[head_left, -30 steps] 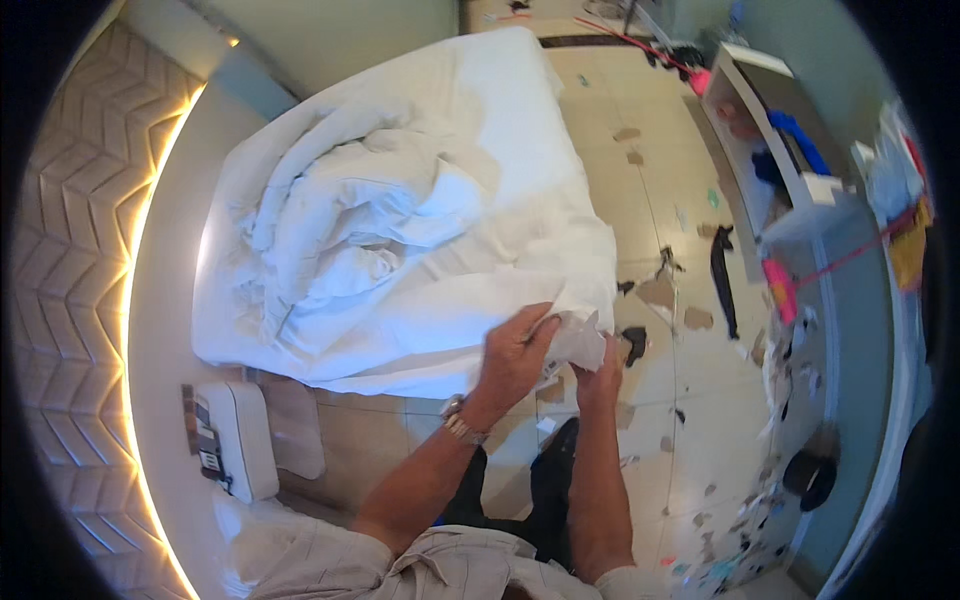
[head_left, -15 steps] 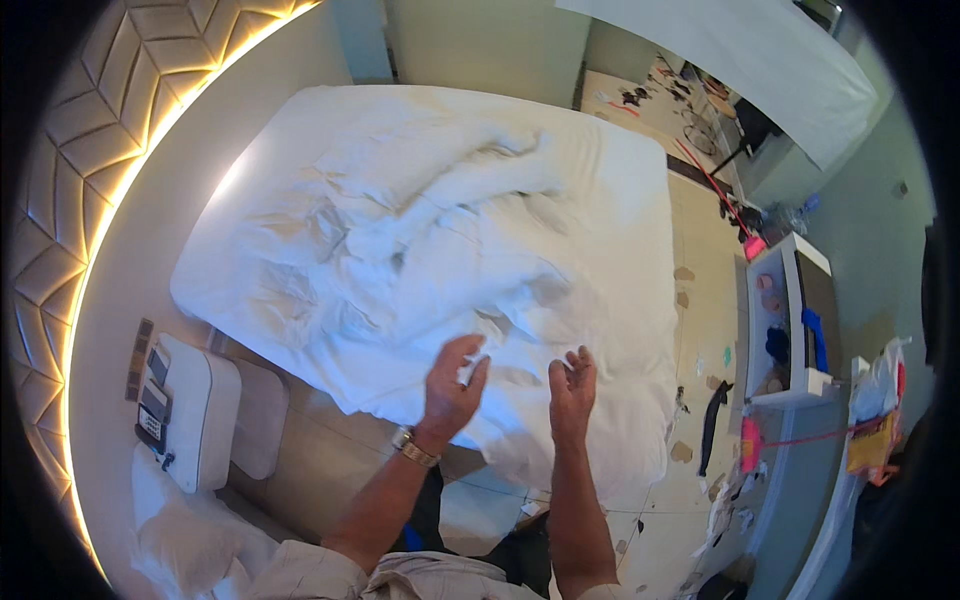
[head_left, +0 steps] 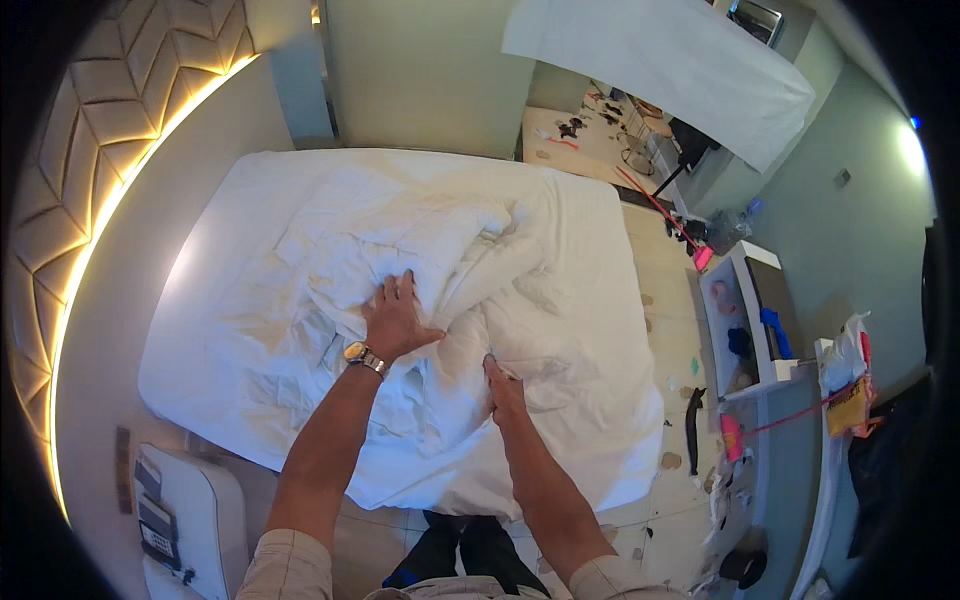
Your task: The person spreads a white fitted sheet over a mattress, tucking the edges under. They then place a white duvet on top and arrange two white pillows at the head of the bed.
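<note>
Left hand [head_left: 396,318] is spreading its fingers open on the rumpled white cover [head_left: 430,235], which is lying across the middle of the bed [head_left: 600,250]. Right hand [head_left: 507,394] is touching the near folds; its fingertips are partly hidden, so whether it is gripping cannot be told. Unlike half a second ago, the left fingers are no longer curling. Rightward, a yellow packet [head_left: 848,408] is showing dark printing.
</note>
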